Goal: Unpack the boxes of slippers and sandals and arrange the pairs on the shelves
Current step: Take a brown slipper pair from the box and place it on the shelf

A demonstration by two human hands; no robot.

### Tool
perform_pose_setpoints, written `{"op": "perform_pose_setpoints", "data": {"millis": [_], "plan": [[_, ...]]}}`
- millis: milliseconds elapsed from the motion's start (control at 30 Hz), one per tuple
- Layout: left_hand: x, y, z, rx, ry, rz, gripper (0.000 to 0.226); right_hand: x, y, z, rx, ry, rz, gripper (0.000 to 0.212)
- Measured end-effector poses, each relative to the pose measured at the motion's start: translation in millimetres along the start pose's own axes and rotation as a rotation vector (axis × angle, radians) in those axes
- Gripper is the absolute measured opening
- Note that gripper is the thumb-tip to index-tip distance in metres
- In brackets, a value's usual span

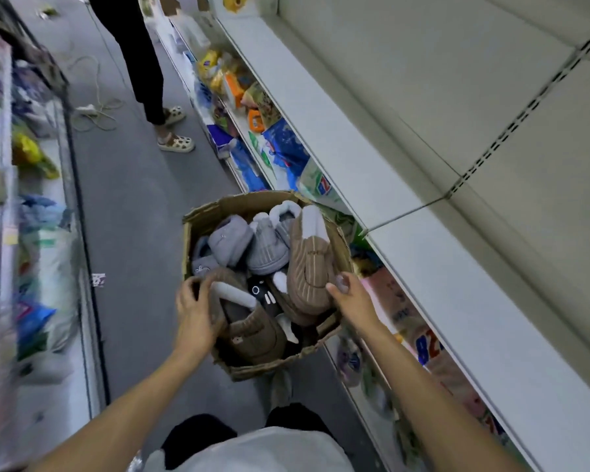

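Aisle shelving (372,185) stands beside my cardboard box (205,216); my left hand (193,315) and right hand (349,296) each clasp a brown slipper (309,264), pairing them for shelving.

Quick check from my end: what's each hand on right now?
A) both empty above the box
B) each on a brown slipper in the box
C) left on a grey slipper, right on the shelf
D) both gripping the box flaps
B: the left hand holds the near brown slipper and the right hand grips the upright brown slipper, both inside the cardboard box.
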State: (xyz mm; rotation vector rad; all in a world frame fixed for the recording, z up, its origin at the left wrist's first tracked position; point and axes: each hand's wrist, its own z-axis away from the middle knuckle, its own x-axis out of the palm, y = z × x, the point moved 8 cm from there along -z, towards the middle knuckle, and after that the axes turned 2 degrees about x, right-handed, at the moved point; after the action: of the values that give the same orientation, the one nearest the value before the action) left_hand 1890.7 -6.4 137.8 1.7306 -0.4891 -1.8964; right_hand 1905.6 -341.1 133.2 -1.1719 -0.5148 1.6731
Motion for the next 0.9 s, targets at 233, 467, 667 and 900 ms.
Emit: {"op": "perform_pose_setpoints", "data": {"millis": [233,467,667,900], "plan": [[24,-24,-41,-0.233,-0.139,-0.007,0.067,17,5,-50,0.243,-0.144,-0.232,0.066],[19,-3,-75,-0.055,-0.076,-0.087,0.046,13,17,-69,0.375,-0.187,-0.490,0.045],[-36,44,-131,0.025,0.133,0.060,0.036,10,-13,-82,0.331,-0.190,-0.544,0.030],[-28,64,-211,0.064,-0.140,-0.023,0.047,-8,-68,-92,0.177,-0.072,-0.677,0.027]]}}
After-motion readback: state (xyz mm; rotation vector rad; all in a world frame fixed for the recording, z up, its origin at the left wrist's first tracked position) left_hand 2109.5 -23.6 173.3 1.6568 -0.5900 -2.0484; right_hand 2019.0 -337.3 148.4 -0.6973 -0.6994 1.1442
